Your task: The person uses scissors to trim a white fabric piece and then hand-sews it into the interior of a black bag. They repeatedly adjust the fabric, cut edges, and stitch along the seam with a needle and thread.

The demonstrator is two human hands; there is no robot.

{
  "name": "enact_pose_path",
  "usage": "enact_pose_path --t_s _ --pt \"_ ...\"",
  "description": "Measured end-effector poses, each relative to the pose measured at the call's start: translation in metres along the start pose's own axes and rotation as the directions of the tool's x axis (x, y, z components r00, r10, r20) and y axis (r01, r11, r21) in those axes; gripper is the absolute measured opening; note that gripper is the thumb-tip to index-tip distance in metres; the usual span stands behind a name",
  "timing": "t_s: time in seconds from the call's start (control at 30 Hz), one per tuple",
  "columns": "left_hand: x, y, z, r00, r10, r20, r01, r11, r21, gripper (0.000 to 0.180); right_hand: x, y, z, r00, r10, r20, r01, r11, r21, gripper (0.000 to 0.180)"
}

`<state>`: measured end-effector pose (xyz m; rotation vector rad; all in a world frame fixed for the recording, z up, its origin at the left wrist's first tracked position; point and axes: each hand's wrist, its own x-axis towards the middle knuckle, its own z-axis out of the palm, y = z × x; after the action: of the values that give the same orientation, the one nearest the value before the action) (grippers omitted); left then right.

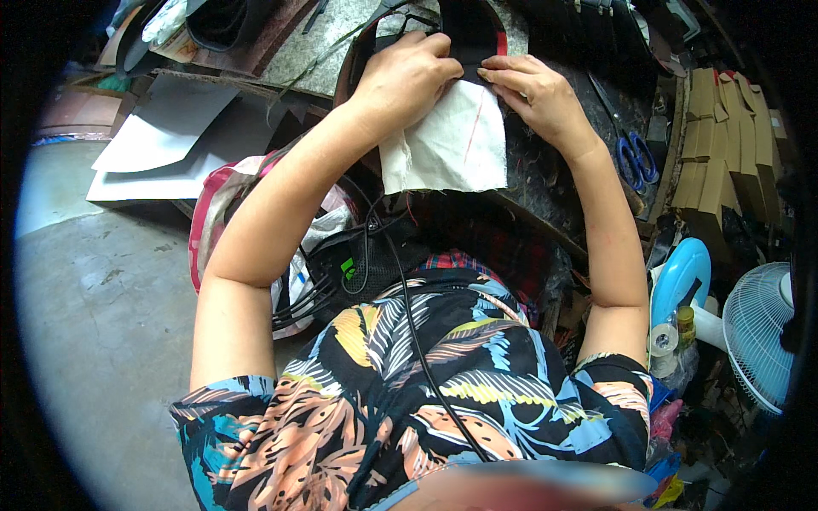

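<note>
The cloth (447,153) lies at twelve o'clock, off-white and roughly four-sided, slightly rumpled, its lower edge fraying, a faint red line slanting down its right half. At its eleven o'clock, the left hand's (407,81) fingers are curled closed; at its one o'clock, the right hand's (535,95) fingertips are drawn together. Exactly what either grips, I cannot tell. Scissors (632,160) lie towards three o'clock.

2 hands (407,81) at white cloth (447,143)
</note>
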<state>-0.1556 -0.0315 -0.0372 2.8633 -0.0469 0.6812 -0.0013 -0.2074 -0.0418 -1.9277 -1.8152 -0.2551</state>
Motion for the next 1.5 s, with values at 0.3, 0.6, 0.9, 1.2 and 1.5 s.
enact_pose_path --t_s 0.3,0.6,0.9,1.2,1.5 --pt "-0.011 0.006 -0.002 0.978 0.177 0.113 -0.193 0.969 0.154 0.032 -0.009 -0.031 -0.007 0.993 0.047 0.104 -0.018 0.964 -0.267 0.045" --pt "-0.027 0.015 -0.003 0.998 0.025 0.061 -0.022 0.999 -0.047 0.035 -0.020 -0.017 0.000 0.994 0.110 -0.008 -0.110 0.987 -0.117 0.039" --pt "-0.010 0.011 0.000 0.987 0.069 0.148 -0.077 0.996 0.048 0.030 -0.009 -0.001 0.001 0.925 0.363 -0.111 -0.329 0.912 0.244 0.029" --pt "-0.016 0.004 -0.016 0.972 -0.234 0.010 0.182 0.726 -0.664 0.037 0.005 -0.006 0.019 0.811 0.585 0.022 -0.549 0.748 0.374 0.050" --pt "-0.012 -0.002 -0.056 0.979 -0.068 -0.191 0.054 0.996 -0.078 0.022 0.017 0.021 -0.026 0.852 0.523 -0.018 -0.375 0.633 0.677 0.051"
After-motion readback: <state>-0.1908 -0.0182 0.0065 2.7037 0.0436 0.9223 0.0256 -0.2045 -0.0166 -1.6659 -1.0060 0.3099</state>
